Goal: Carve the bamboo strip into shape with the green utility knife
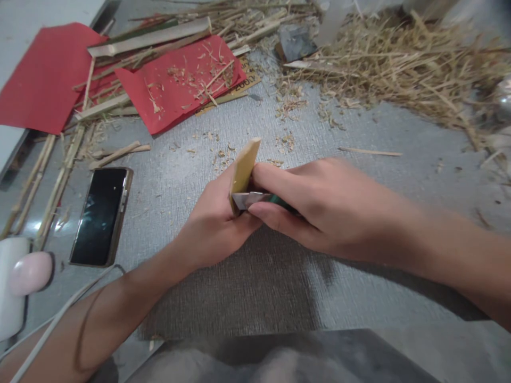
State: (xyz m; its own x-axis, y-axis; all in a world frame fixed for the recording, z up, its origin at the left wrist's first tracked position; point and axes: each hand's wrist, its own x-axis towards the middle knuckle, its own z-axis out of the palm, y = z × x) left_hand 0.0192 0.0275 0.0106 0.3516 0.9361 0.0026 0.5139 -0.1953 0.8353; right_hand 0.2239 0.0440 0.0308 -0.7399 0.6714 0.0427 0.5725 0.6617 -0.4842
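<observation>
My left hand [217,221] is closed round a flat, pale yellow strip of bamboo [245,166], which sticks up at a tilt out of the grip. In my right hand [315,205] is a utility knife; its green handle shows between the fingers and thumb. The utility knife's blade [247,199] points left and lies against the lower part of the strip, close to my left thumb. The lower end of the strip is hidden by my left hand.
A phone [99,218] lies left of my hands. Red paper sheets [187,77] and bamboo pieces [154,38] cover the back left. A heap of shavings [391,66] spreads over the back right. A white cable [59,314] crosses at my left forearm.
</observation>
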